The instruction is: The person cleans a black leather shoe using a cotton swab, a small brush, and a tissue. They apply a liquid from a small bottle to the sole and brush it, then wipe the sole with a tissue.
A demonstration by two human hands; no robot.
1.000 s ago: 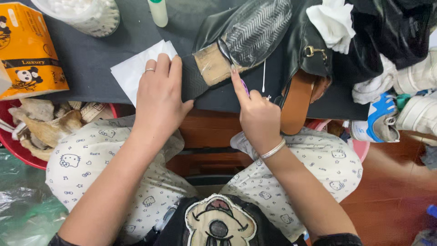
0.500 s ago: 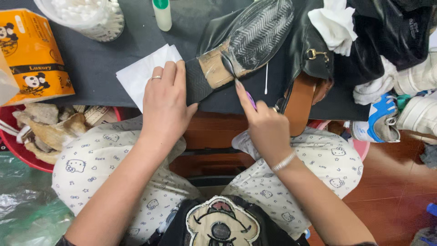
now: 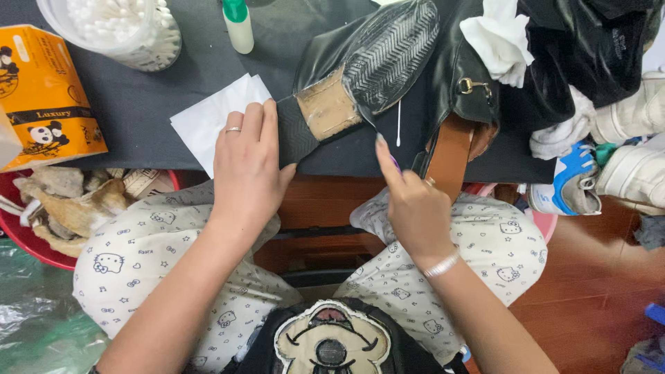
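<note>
A black shoe (image 3: 388, 55) lies sole up on the dark table (image 3: 138, 104), its tan arch and heel pointing toward me. My left hand (image 3: 249, 166) presses down on the heel, partly over a white tissue (image 3: 208, 118). My right hand (image 3: 415, 208) sits at the table's near edge, closed around a small purple tool (image 3: 393, 163), with the index finger stretched to the sole's edge. A single cotton swab (image 3: 399, 123) lies beside the sole.
A clear tub of cotton swabs (image 3: 114, 28), a green-capped bottle (image 3: 239, 24) and an orange packet (image 3: 45, 97) stand at left. A brown shoe (image 3: 450, 152), white cloth (image 3: 499, 38) and sneakers (image 3: 623, 166) crowd the right. A red basin (image 3: 28, 239) holds scraps.
My right hand has slid a little right and toward me along the sole's edge. The left hand stays on the heel.
</note>
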